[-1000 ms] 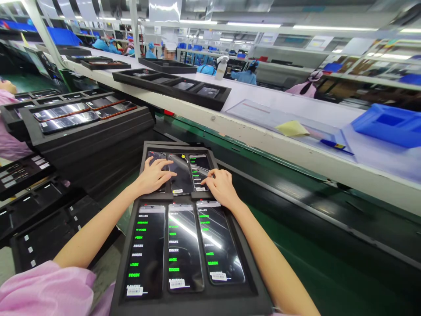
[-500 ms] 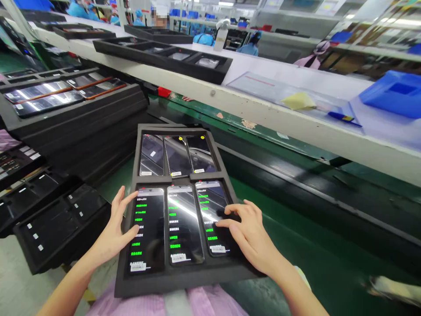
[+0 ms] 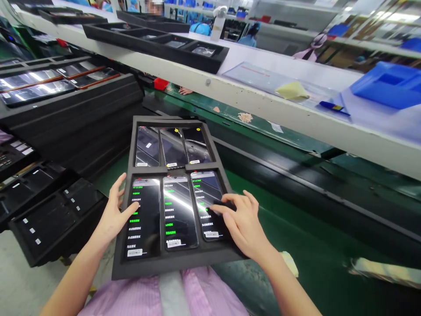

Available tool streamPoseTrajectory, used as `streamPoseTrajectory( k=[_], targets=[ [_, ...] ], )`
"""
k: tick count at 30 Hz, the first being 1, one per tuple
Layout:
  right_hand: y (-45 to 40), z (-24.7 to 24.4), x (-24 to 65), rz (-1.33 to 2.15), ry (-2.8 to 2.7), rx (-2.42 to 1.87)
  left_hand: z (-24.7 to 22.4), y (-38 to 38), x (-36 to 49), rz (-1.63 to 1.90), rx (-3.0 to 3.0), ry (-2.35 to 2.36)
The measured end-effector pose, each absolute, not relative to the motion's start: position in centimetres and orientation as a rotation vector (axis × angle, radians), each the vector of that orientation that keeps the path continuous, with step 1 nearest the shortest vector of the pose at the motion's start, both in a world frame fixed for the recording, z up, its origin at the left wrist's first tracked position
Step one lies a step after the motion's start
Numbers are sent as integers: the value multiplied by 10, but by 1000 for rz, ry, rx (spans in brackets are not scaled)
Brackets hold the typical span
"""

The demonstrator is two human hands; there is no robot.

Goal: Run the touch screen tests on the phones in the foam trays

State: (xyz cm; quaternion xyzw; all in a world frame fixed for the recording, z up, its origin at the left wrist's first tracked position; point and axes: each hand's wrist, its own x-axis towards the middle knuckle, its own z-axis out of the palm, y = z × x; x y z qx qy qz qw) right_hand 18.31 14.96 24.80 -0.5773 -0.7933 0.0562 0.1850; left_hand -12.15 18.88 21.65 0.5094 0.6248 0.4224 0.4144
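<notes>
A black foam tray (image 3: 171, 267) lies before me, with phones in two rows. The near row has three lit phones showing green and white text lists: a left phone (image 3: 146, 224), a middle phone (image 3: 182, 215) and a right phone (image 3: 213, 188). Three dark-screened phones (image 3: 196, 147) fill the far row. My left hand (image 3: 110, 215) is open at the tray's left side, its thumb over the left phone's screen and its fingers apart. Over the right phone, my right hand (image 3: 243, 221) has its index finger extended to the screen. Neither hand grips anything.
Stacked foam trays (image 3: 79, 114) holding phones stand at the left, with smaller trays (image 3: 55, 219) below. A white bench (image 3: 256, 96) crosses ahead, carrying a long black tray (image 3: 154, 50) and a blue bin (image 3: 388, 87). Several people sit beyond.
The lists on the left and right phones have scrolled upward, showing lower entries. My left fingers have come off the top of the left phone. The whole view has shifted slightly.
</notes>
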Motion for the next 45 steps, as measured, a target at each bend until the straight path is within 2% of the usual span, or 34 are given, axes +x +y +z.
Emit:
streamPoseTrajectory(
  k=[7,11,18,26,34,45],
  targets=[
    [128,245,185,305,-2290,-1546,218,155,-119,1090,1060,1429],
    [127,244,179,282,-2259,-1570,214,148,-121,1033,1163,1412],
    [127,239,140,238,-2442,-1348,209,149,-126,990,1209,1346],
    [141,234,122,21,-2350,-1512,202,147,-125,1072,1104,1293],
    [124,233,123,111,-2362,-1334,198,144,-131,1072,1092,1174],
    [126,228,122,107,-2422,-1330,195,141,-132,1033,1210,1225]
  ],
)
